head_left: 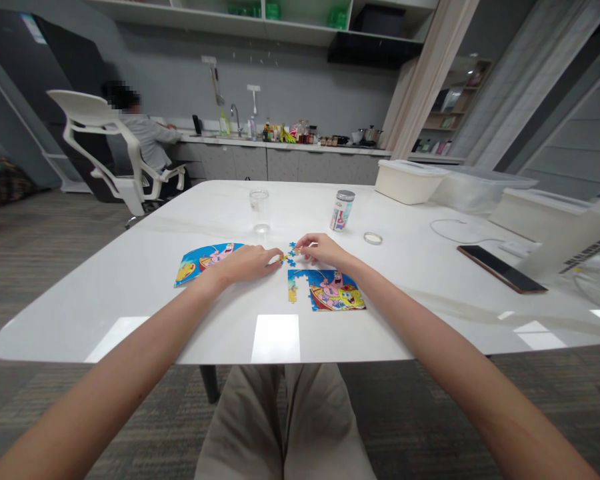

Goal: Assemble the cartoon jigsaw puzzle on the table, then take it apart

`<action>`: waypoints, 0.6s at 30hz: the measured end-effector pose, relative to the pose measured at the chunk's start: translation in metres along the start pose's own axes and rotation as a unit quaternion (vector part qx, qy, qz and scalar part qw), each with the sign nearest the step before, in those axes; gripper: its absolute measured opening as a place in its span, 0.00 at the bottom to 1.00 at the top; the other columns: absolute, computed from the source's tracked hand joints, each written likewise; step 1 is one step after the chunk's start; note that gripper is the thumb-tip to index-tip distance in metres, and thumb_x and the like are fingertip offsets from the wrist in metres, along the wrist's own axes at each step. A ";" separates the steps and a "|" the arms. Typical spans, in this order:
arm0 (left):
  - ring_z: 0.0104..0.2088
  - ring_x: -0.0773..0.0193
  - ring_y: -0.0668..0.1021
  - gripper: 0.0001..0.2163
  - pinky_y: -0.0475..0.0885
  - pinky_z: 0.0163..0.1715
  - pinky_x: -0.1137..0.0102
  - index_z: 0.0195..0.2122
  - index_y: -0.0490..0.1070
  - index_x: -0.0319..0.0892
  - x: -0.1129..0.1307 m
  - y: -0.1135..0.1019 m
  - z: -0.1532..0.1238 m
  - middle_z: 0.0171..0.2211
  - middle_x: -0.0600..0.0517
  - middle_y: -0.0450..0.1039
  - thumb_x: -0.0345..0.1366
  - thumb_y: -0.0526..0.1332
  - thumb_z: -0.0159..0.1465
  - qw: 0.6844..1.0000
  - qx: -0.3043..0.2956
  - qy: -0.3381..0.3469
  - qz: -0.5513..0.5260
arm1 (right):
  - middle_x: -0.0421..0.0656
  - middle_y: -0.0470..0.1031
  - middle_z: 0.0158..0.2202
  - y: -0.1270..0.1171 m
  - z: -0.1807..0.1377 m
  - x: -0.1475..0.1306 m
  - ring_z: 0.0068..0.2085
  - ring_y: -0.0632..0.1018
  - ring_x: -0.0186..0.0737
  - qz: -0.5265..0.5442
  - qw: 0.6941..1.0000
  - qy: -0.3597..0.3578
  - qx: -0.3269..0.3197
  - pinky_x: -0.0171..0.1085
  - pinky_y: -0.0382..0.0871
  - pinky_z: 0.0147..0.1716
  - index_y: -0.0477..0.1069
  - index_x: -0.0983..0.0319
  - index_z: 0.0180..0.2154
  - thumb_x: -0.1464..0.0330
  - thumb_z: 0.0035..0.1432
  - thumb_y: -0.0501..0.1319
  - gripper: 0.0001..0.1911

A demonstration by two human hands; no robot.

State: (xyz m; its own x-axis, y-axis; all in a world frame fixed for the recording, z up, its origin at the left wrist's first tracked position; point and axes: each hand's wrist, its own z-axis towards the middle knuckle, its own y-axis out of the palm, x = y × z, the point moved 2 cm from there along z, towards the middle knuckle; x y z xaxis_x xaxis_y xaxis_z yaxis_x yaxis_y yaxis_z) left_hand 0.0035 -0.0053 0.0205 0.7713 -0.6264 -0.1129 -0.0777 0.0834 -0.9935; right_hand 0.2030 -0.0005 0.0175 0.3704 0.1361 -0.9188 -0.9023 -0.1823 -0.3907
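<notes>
Small blue-and-yellow puzzle pieces (291, 263), probably light, stiff cardboard, best pinched edgewise, are lying between left hand (253, 263) and right hand (324, 249); fingers' grip unclear.

Bare forearms (207, 293) angled inward, both hands (324, 249) low and close together, fingers (307, 241) bent.
</notes>
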 end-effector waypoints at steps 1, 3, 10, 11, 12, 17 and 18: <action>0.39 0.53 0.80 0.21 0.70 0.40 0.64 0.58 0.67 0.48 0.000 0.000 0.000 0.37 0.45 0.79 0.47 0.45 0.70 1.000 -0.001 0.000 0.000 | 0.38 0.73 0.24 0.000 0.000 0.000 0.24 0.72 0.29 0.001 1.000 0.000 0.000 0.26 0.66 0.20 0.74 0.65 0.31 0.80 0.52 0.61 0.06; 0.39 0.53 0.80 0.21 0.70 0.40 0.64 0.57 0.68 0.49 0.001 0.000 0.000 0.37 0.45 0.78 0.48 0.46 0.70 1.000 -0.001 -0.002 0.002 | 0.38 0.72 0.24 0.000 0.000 -0.001 0.23 0.72 0.28 0.001 1.000 0.002 -0.001 0.26 0.66 0.19 0.73 0.65 0.31 0.80 0.52 0.61 0.06; 0.34 0.56 0.80 0.18 0.69 0.36 0.67 0.52 0.70 0.47 -0.002 -0.001 0.000 0.32 0.48 0.77 0.48 0.49 0.69 1.000 0.012 0.008 0.005 | 0.39 0.74 0.25 0.000 0.000 -0.001 0.24 0.72 0.28 -0.006 1.000 0.006 -0.005 0.26 0.66 0.19 0.74 0.65 0.31 0.80 0.52 0.61 0.06; 0.33 0.57 0.80 0.17 0.68 0.35 0.68 0.50 0.71 0.48 -0.003 -0.001 0.000 0.32 0.48 0.77 0.47 0.49 0.69 1.000 0.012 0.017 0.003 | 0.39 0.74 0.26 0.000 0.000 -0.001 0.24 0.72 0.28 -0.008 1.000 0.006 -0.007 0.26 0.66 0.19 0.74 0.65 0.31 0.80 0.52 0.61 0.06; 0.33 0.58 0.79 0.16 0.68 0.34 0.69 0.49 0.72 0.48 -0.003 -0.001 0.000 0.31 0.49 0.77 0.46 0.49 0.69 1.000 0.012 0.024 0.001 | 0.39 0.74 0.26 0.000 -0.001 -0.002 0.24 0.72 0.28 -0.009 1.000 0.006 -0.007 0.25 0.66 0.19 0.74 0.65 0.31 0.80 0.52 0.61 0.07; 0.29 0.62 0.78 0.14 0.67 0.31 0.72 0.45 0.75 0.48 0.000 -0.010 -0.004 0.27 0.51 0.75 0.41 0.51 0.67 0.999 0.005 0.045 -0.015 | 0.39 0.73 0.26 0.001 -0.002 -0.004 0.24 0.72 0.28 -0.016 1.000 0.010 -0.008 0.25 0.67 0.19 0.74 0.66 0.32 0.81 0.53 0.60 0.07; 0.29 0.63 0.77 0.14 0.67 0.31 0.72 0.44 0.76 0.48 0.001 -0.012 -0.005 0.26 0.52 0.75 0.40 0.51 0.67 0.999 0.004 0.046 -0.018 | 0.39 0.73 0.26 0.001 -0.002 -0.004 0.24 0.72 0.28 -0.015 1.000 0.011 -0.008 0.26 0.67 0.19 0.74 0.66 0.32 0.80 0.53 0.60 0.07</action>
State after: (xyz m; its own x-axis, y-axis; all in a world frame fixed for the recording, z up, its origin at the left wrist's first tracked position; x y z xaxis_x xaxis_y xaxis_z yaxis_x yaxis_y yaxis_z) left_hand 0.0024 -0.0111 0.0326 0.7119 -0.6979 -0.0781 -0.0459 0.0647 -0.9968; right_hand 0.2013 -0.0036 0.0206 0.4024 0.1214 -0.9074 -0.8867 -0.1947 -0.4193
